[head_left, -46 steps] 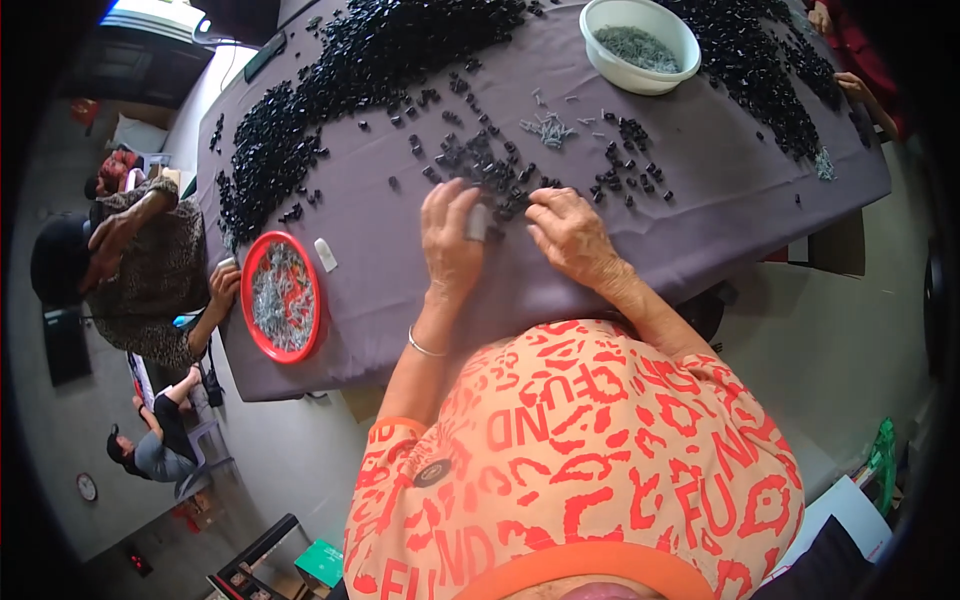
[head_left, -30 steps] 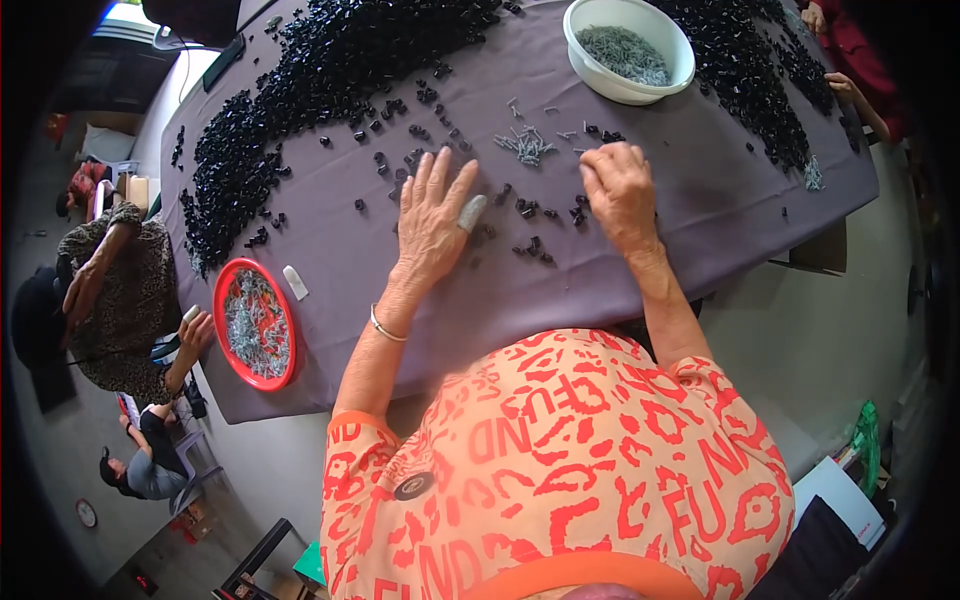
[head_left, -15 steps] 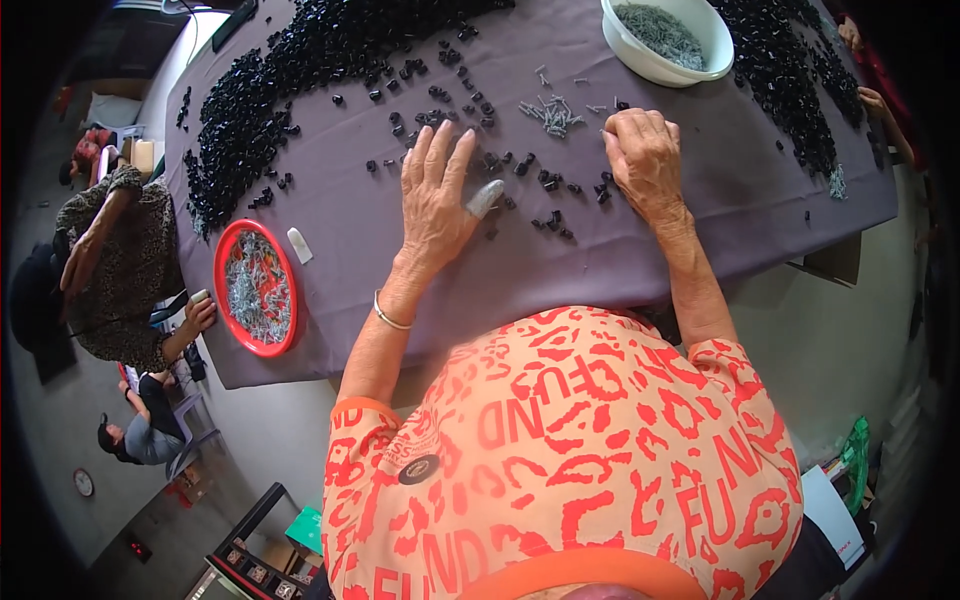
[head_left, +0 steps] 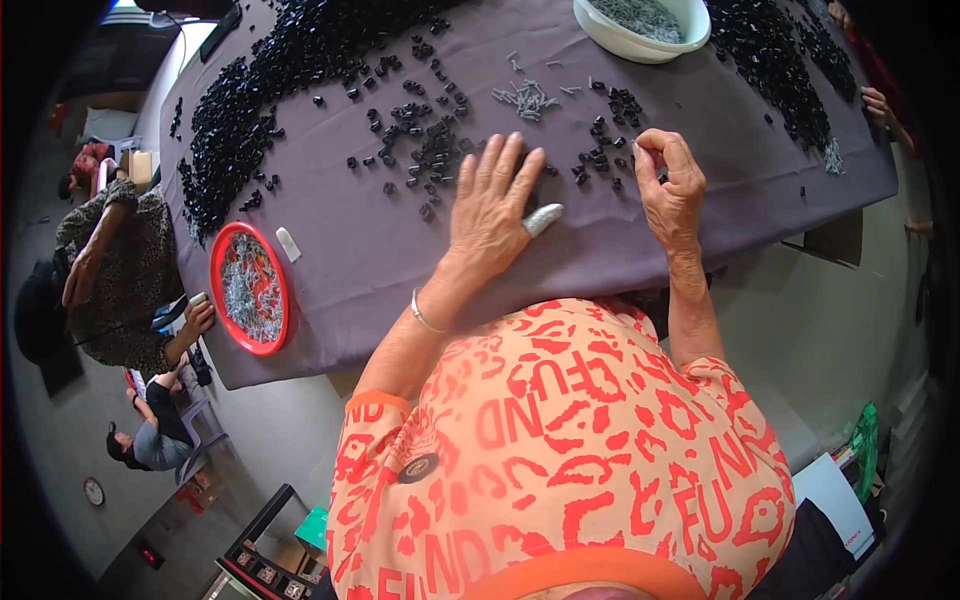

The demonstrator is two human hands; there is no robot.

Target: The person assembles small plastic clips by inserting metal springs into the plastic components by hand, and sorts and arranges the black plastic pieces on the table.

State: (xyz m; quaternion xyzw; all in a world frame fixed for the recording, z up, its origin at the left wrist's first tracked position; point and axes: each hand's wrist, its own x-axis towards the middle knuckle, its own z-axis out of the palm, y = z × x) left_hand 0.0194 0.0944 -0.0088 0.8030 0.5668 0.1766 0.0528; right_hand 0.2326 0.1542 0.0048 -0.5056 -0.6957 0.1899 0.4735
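My left hand (head_left: 488,215) lies flat on the purple cloth with its fingers stretched out and slightly apart. A silvery grey cover sits on its thumb (head_left: 543,219). Just left of its fingers is a loose cluster of small black plastic pieces (head_left: 437,147). My right hand (head_left: 672,188) is held over the cloth, its fingers curled and the thumb brought up against them. A dark spot shows inside the curl, but what the fingers hold is too small to name. A smaller group of black pieces (head_left: 600,145) lies left of it. Beyond is a little pile of grey screws (head_left: 525,100).
A white bowl (head_left: 655,47) of grey screws stands at the far side. A red tray (head_left: 284,300) with silvery screws rests by the left edge, beside a white piece (head_left: 289,244). Large black heaps (head_left: 230,140) spread along the table (head_left: 345,290). Other people sit leftward.
My left hand has slid right and a little nearer me. My right hand has shifted right and turned, its fingers now in a pinch. More black pieces show left of each hand.
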